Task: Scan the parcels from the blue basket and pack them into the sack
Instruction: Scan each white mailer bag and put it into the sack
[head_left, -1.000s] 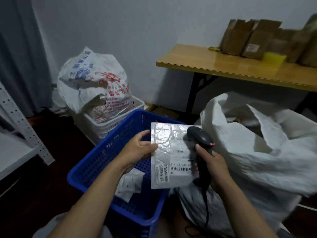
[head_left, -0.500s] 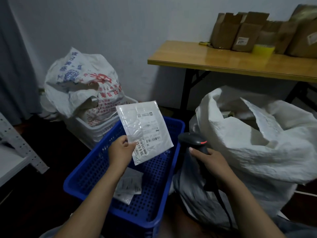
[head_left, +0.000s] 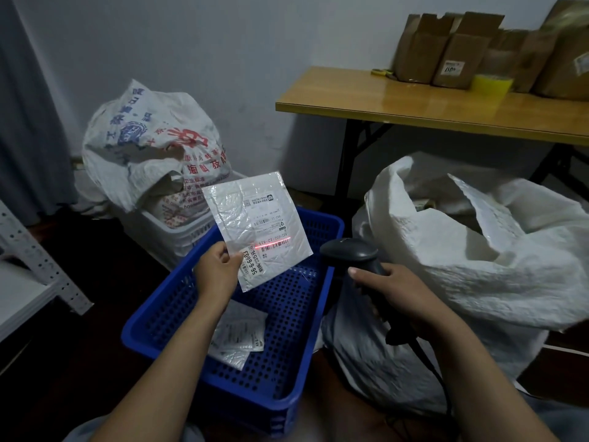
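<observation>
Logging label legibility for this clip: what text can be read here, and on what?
"56-6-6603": sticker on the parcel the left hand holds.
"502-602-12-815": same parcel's label, beside the scanner beam's red line.
Other label print, printed sack, cardboard box sticker: too blurred.

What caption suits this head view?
Left hand holds a white parcel above the blue basket while the right hand aims a scanner, its red line across the barcode.

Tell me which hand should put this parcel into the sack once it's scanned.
Left, most likely. The left hand pinches the parcel at its lower corner; the right hand is full, gripping the scanner. The sack stands open on the right, so the left must reach across.
</observation>
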